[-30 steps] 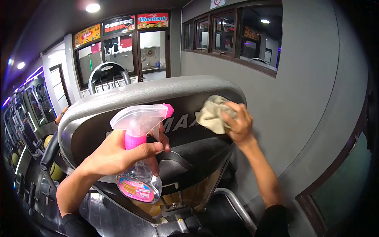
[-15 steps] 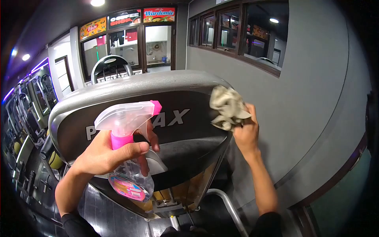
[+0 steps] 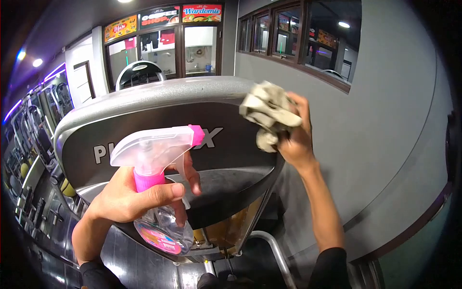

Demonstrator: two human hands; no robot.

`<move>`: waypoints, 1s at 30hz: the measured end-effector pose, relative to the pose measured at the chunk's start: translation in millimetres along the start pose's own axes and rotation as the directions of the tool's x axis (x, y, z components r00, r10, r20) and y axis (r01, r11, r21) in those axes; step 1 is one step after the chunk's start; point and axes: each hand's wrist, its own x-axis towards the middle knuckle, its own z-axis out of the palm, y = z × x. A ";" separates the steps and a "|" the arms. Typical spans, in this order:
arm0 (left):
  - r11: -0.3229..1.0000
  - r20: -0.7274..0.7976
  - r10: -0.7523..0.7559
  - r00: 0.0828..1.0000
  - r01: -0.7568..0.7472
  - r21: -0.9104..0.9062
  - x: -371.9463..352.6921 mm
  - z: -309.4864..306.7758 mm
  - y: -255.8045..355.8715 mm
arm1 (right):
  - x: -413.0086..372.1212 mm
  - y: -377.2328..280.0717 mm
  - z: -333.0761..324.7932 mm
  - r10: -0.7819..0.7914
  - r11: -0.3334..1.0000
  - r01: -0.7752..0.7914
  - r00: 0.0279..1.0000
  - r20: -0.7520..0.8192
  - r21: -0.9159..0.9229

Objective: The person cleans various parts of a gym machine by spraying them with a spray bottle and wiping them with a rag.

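My left hand (image 3: 126, 195) is wrapped round the neck of a clear spray bottle (image 3: 153, 149) with a pink collar and nozzle. The bottle hangs in front of a grey and black gym machine's top panel (image 3: 236, 144), hiding part of its white lettering. A crumpled beige cloth (image 3: 269, 111) is bunched in my right hand (image 3: 299, 139). That cloth lies over the upper right corner of the panel, against its silver rim (image 3: 192, 89). Some fingers of the right hand are hidden behind the cloth.
A grey wall (image 3: 385, 120) with dark-framed windows (image 3: 332, 43) rises close on the right. Below the panel, a curved metal tube (image 3: 276, 253) stands near the dark floor. More gym equipment (image 3: 36, 125) lines the left side. Shop signs (image 3: 161, 16) hang above glass at the back.
My right hand has moved the cloth up and slightly left along the panel's corner. The spray bottle stays in my left hand, a little lower. The camera view has shifted slightly.
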 end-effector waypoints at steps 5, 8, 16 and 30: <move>1.000 -0.015 -0.010 1.000 0.009 -0.015 2.3 7.9 -1.6 | 71.4 -51.2 22.5 -0.212 0.936 0.271 0.944 0.253 -0.227; 1.000 -0.012 0.015 1.000 -0.015 -0.003 0.4 7.6 -5.2 | 57.3 -52.5 12.2 -0.149 0.941 0.231 0.938 0.312 -0.247; 0.999 -0.111 -0.033 0.993 0.034 0.007 -14.1 -1.1 -9.0 | -42.9 -53.7 -32.4 -0.154 0.903 0.301 0.893 0.423 -0.307; 0.995 0.044 -0.082 0.996 0.080 0.054 -11.0 -1.4 -16.1 | -4.5 -99.3 60.9 -0.240 0.928 0.012 0.785 0.571 0.372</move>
